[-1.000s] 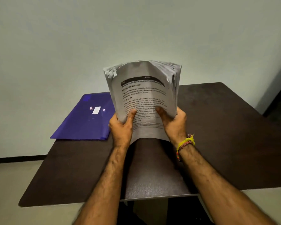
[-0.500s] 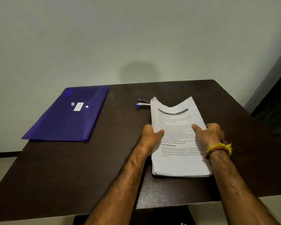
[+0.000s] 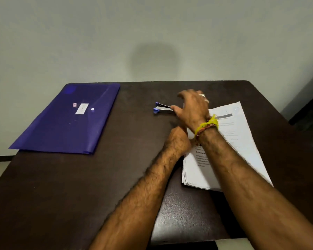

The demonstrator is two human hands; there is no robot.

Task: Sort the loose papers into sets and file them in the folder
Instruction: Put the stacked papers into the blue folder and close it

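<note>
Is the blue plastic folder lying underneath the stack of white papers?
No, the blue plastic folder lies alone at the far left of the dark table, well apart from the stack of white papers on the right.

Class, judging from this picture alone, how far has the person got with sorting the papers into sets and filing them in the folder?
Barely begun. Done: the paper stack lies as one pile on the table. In hand: the right hand reaches over the stapler, thumb at its end, grip not yet clear; the left hand rests at the stack's edge. Left: separating sets, fastening them, and filing, since the blue folder lies flat, with no sheets visibly going in.
</note>
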